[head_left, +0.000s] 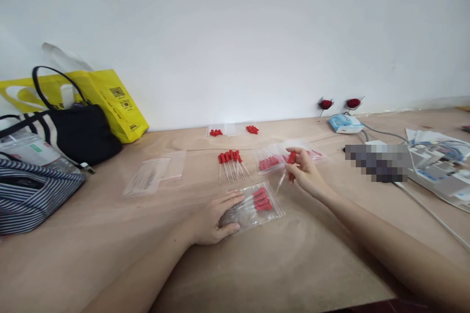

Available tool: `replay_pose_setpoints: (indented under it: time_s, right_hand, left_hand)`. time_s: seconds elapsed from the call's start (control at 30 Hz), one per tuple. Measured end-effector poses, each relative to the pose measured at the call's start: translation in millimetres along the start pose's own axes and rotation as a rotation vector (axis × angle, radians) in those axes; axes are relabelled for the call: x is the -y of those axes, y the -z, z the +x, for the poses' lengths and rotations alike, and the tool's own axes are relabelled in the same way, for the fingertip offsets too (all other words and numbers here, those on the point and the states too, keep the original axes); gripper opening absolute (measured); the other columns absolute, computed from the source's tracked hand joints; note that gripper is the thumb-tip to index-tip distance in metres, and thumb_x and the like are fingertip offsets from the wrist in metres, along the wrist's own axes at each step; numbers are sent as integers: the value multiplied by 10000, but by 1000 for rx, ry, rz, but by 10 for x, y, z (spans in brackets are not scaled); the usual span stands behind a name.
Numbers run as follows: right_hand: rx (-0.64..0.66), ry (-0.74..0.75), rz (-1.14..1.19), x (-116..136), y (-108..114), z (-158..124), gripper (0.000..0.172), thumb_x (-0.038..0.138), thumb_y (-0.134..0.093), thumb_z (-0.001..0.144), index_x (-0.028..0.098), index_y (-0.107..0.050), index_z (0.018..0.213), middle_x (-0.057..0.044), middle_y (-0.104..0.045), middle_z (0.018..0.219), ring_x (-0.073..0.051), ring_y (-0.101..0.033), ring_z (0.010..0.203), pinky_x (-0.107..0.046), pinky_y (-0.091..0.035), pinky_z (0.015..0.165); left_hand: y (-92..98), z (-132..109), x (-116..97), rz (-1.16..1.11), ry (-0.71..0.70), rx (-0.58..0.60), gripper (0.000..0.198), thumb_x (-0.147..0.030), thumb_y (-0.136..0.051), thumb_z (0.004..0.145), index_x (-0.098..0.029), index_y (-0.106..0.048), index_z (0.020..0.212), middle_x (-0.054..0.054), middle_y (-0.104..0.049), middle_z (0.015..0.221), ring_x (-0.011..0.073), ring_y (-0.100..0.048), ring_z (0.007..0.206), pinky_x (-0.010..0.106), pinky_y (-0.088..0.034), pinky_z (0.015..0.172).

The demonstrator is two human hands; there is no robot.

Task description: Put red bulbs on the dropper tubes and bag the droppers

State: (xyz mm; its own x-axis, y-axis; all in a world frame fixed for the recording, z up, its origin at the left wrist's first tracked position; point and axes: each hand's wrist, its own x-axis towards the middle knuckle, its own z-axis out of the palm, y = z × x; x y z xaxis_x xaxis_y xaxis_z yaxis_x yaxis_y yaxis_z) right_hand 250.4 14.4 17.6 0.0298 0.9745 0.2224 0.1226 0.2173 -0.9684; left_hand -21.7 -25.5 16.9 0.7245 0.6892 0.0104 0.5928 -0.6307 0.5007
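Observation:
A glass dropper with a red rubber bulb is pinched between the thumb and fingers of my right hand, its thin tip slanting down to the left. My left hand lies with fingers spread on a clear zip bag, pressing it to the table. Inside that bag are several red-bulbed droppers, their stems partly hidden under my fingers. Beyond it, a loose bunch of droppers rests on the wood. Behind my right hand lie filled bags of the same droppers.
Flat clear zip bags lie at left. More bagged droppers are by the wall. A yellow bag, a black handbag and a striped bag stand far left. At right are a tissue pack, cables and power strips.

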Motion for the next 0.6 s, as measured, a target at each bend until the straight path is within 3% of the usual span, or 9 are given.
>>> replay_pose_setpoints:
  time_s: [0.13,0.37,0.6]
  right_hand:
    - [-86,-84,127,-168,139,-287,457,405,-594,676,241,-361,1033,60,-464,688,-93,-519,531,-244,-458,497]
    - [-85,-192,222,-193,52,-438,561,487,-651,622,243,-359,1035,54,-460,701,-104,-537,569,-262,-481,527]
    - [-17,-359,376,-179,6,-615,424,465,-635,661,221,-409,924,14,-576,712,-118,-597,609,-293,-501,636]
  left_hand:
    - [-8,-3,17,-14,-6,3,582,-331,-531,776,-223,-331,1312,67,-338,1382,241,-308,1261,428,-276,1035]
    - [-7,-4,17,-3,-9,9,574,-332,-523,787,-226,-322,1314,62,-334,1384,238,-304,1264,427,-275,1036]
    - [-20,3,32,-3,3,12,589,-375,-529,783,-197,-333,1310,86,-341,1378,245,-302,1264,430,-276,1034]
